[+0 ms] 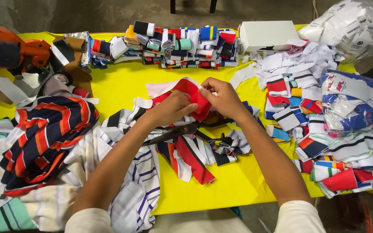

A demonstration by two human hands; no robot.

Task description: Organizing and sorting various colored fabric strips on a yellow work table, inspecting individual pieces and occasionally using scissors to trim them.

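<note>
Both hands meet over the middle of a yellow table (121,82). My left hand (171,108) and my right hand (223,97) pinch a red and white strip of fabric (191,90) between their fingers, holding it just above the table. Black scissors (182,130) lie open under my left wrist, on a small heap of striped red, white and navy fabric scraps (195,159). My forearms cover part of that heap.
Folded striped fabric bundles (182,43) line the far edge beside a white box (268,34). More striped pieces and plastic bags (350,99) crowd the right side. Navy-orange striped cloth (44,138) and white striped cloth lie left. An orange machine (9,51) sits far left.
</note>
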